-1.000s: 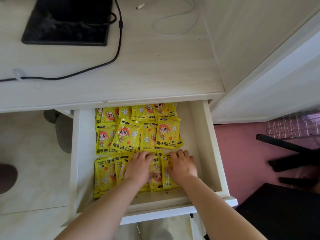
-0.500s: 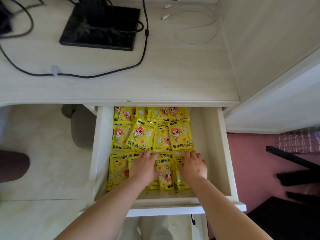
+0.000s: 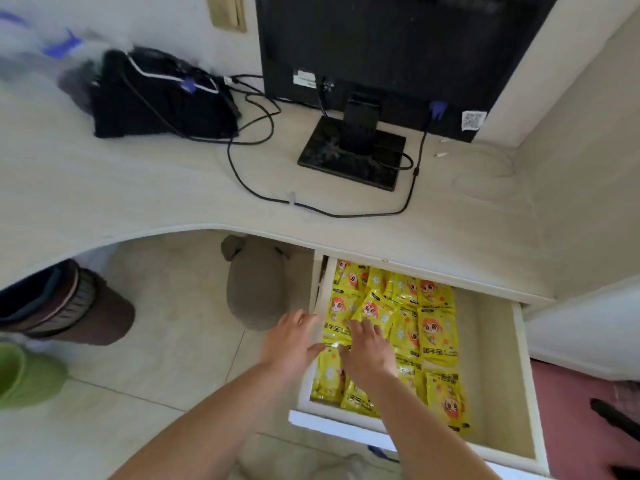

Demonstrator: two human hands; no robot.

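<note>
An open white drawer (image 3: 521, 368) under the desk holds several yellow snack packets (image 3: 436, 334) printed with an orange-haired cartoon figure. My left hand (image 3: 294, 341) hovers at the drawer's left wall, fingers spread, its thumb touching a packet at the edge. My right hand (image 3: 370, 351) lies flat on the packets in the drawer's left half, fingers straight. Neither hand grips anything. The packets under my right hand are partly hidden.
On the pale desk (image 3: 138, 195) stand a black monitor (image 3: 381, 46) on its base (image 3: 349, 157), a black bag (image 3: 162, 98) and trailing cables (image 3: 311, 209). Under the desk sit a grey stool (image 3: 256, 289), a dark bin (image 3: 65, 306) and a green object (image 3: 24, 375).
The camera has tilted up and swung left, bringing the monitor and bag into view. Both hands have slid left across the packets; my left hand now sits at the drawer's left wall.
</note>
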